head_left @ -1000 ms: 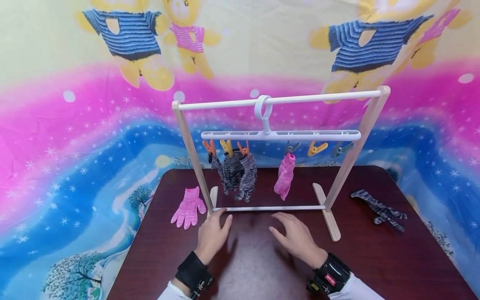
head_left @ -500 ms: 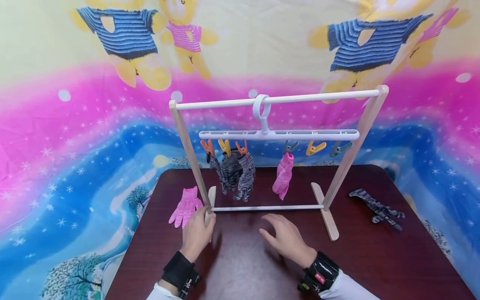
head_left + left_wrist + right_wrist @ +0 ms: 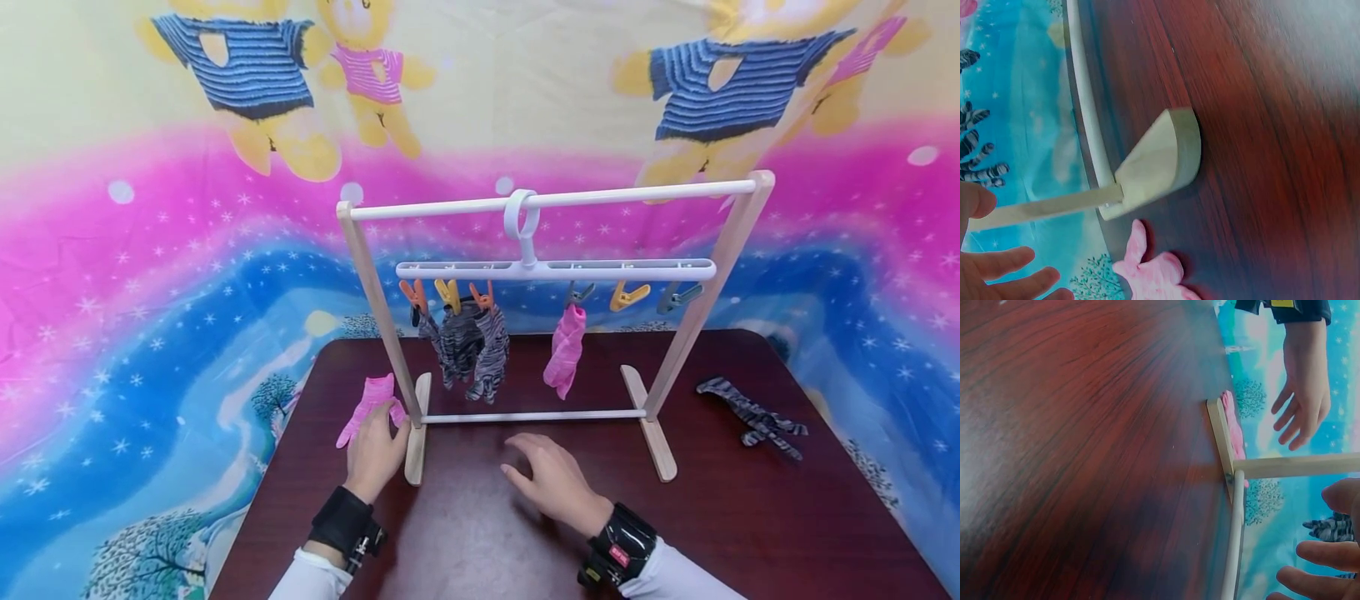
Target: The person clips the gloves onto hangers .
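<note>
My left hand (image 3: 377,450) hovers over the pink knit glove (image 3: 369,402) at the left of the rack, overlapping part of it in the head view. In the left wrist view its fingers (image 3: 1016,275) are spread, and the glove lies apart from them on the table. My right hand (image 3: 553,483) holds nothing, fingers loosely bent, in front of the rack's lower bar (image 3: 532,416). Another pink glove (image 3: 565,352) hangs from a blue-grey clip. Black-and-grey striped gloves (image 3: 490,357) hang from orange and yellow clips on the white hanger (image 3: 555,270).
The wooden rack (image 3: 697,300) with a white top bar (image 3: 637,195) stands on the dark red table (image 3: 495,550). A striped glove (image 3: 752,414) lies at the right. A yellow clip (image 3: 628,297) and a blue-grey clip (image 3: 679,297) hold nothing. A printed cloth (image 3: 487,125) hangs behind.
My left hand has moved left, from the rack's left foot to over the pink glove on the table. My right hand has shifted a little left.
</note>
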### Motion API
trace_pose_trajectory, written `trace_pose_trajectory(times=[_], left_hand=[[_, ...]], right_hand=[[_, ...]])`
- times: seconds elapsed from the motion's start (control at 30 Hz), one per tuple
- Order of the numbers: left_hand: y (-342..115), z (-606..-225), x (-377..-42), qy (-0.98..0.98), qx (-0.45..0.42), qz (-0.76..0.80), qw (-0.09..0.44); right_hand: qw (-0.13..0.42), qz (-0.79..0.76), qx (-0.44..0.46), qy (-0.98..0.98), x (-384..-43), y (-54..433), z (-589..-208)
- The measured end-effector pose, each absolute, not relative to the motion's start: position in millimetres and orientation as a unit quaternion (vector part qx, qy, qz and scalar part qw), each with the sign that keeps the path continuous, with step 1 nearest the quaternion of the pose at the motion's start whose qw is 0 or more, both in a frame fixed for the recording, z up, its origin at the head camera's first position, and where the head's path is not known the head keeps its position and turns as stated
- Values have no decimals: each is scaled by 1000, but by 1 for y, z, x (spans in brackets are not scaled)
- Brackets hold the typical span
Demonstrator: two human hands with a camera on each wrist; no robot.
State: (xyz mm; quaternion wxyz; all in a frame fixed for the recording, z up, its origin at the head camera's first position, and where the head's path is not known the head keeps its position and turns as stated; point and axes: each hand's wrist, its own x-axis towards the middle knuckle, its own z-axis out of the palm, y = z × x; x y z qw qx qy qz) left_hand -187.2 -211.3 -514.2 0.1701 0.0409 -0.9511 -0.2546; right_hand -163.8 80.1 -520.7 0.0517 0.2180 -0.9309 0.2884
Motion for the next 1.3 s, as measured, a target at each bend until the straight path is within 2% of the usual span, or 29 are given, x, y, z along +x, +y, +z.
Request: trace_pose_trajectory(times=[0.3,0.6,1.0,1.3], left_hand=[[-223,-521,-199,-958,44,-237,152],[-231,-523,-208,-956,36,-256,141],[-235,-524,-221,-956,46,-274,91],[-237,-526,-229,-960,41,-268,75]], right_hand=[[84,275,239,-927,-166,64,-526],[43,280,243,-928,-168,53,-528],[43,274,258,-925,-171,42,-529],[47,268,266,-925,-171,37,-530]])
